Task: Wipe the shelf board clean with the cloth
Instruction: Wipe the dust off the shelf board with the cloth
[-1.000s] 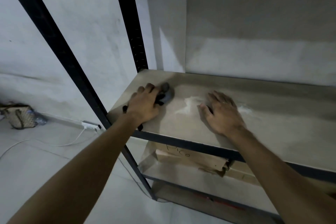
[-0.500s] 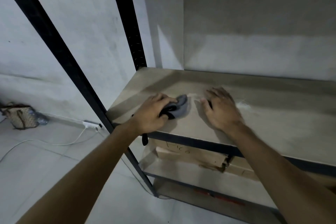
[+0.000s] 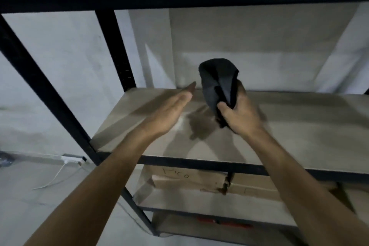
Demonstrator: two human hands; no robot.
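Cloth is seen in the head view, the only view given, bunched into a dark wad and gripped from below by the right hand, whose thumb and fingers are closed round its lower part. It is held up in the air above the middle of the shelf board and is not in contact with the surface. The left hand is held beside it, empty, flat and spread with the palm turned inward, also clear of the board. A pale, dusty smear is visible on the wood just beneath and between the two hands, beside the shadows cast there.

The step in hand is judged to be a re-gripping or re-folding of the cloth before further wiping. It would be done well if the wad were opened and flattened, so that a broad, fresh face is presented downward rather than a lump that touches only at one spot. The empty hand may be used to smooth the fold and then be set on the board's front rail for support. Even pressure should be applied, with overlapping strokes drawn toward the front edge so that dust is carried off rather than pushed to the back wall. The pale patch should be covered first. The right-hand stretch of the board appears not yet reached, though its cleanliness cannot be told in the dim light. Boxes on the lower shelf lie under the front edge, so dust swept off there may settle on them.
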